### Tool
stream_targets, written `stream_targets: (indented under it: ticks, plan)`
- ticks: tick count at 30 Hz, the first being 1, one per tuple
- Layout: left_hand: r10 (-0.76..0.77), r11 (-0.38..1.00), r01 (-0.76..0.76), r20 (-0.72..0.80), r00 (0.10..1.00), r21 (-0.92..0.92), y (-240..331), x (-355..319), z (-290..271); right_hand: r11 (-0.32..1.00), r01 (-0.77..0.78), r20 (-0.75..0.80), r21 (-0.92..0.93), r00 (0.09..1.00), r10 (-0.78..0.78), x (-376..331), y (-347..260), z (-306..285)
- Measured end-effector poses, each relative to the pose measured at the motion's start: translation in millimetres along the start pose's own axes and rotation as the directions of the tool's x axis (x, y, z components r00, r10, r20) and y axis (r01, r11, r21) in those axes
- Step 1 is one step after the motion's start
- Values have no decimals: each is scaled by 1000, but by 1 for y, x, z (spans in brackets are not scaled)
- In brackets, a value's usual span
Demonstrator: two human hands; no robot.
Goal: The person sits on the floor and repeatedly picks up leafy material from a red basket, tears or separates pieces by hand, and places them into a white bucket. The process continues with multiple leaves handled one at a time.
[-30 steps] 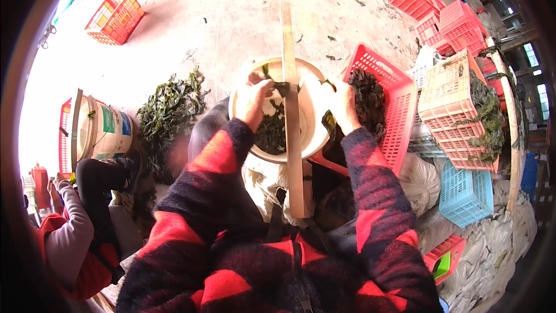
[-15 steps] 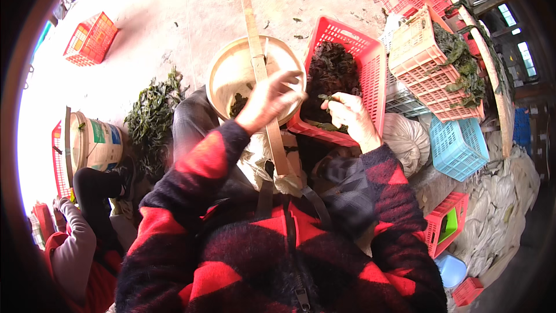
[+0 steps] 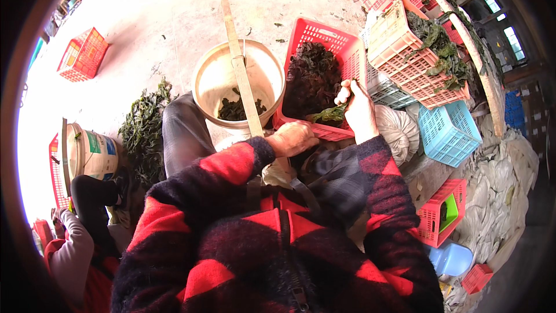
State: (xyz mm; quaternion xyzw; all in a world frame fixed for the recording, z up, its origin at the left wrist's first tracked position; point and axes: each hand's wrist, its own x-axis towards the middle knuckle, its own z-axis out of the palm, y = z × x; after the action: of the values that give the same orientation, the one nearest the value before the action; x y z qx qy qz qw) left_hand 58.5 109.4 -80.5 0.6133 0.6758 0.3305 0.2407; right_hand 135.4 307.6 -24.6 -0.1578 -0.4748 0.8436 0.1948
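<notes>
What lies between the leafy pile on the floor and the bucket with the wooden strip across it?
The person's left knee, in plaid trousers, lies between the leafy pile and the bucket, in the head view.

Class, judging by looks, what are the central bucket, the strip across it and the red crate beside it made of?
Bucket: probably plastic, smooth, given its curved pale wall. Strip: likely wood, matte, from its brown tone. Red crate: apparently smooth plastic, with regular moulded slots.
</notes>
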Motion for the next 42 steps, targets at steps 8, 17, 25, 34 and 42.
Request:
stream_targets:
  ticks: [8,17,25,34,42]
  plan:
    - [-188,-181,366,397,898,-913,10,17,16,961,15,-88,275,996,9,-28,33,29]
    - [-498,-374,-63,143,855,-925,-7,18,19,897,96,-345,432,936,65,-83,60,33]
    - [-604,15,56,36,796,-998,11,10,3,500,381,157,-778,888,-432,-66,44,57]
    - [-547,777,370,-254,798,-510,-24,4,-3,323,547,518,-772,837,-179,-15,65,56]
    - [-354,934,237,-586,729,-269,-11,-6,-27,353,311,279,-882,950,-141,-7,76,39]
